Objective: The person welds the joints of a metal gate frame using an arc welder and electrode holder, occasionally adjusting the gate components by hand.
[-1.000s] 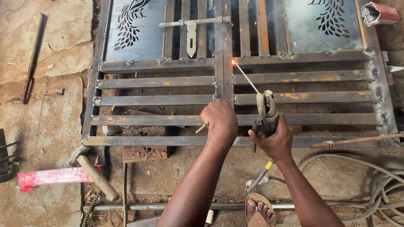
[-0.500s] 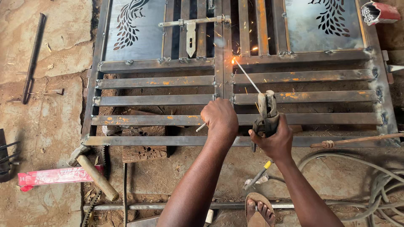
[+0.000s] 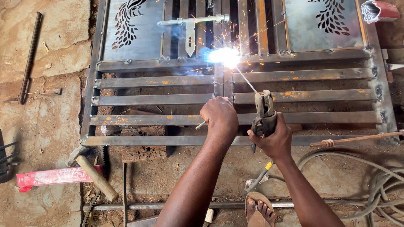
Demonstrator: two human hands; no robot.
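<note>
Two hands work: right hand (image 3: 275, 141) grips a sparking electrode holder (image 3: 264, 111), left hand (image 3: 219, 117) clenches a thin rod (image 3: 200, 125).

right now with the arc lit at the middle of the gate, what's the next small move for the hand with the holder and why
Probably keep the right hand steady and feed the welding rod slowly down into the joint. The arc burns where the gate bars meet the centre upright, sparks are flying, and the rod shortens as it melts. The left hand sits closed beside the holder, holding a thin stick.
</note>
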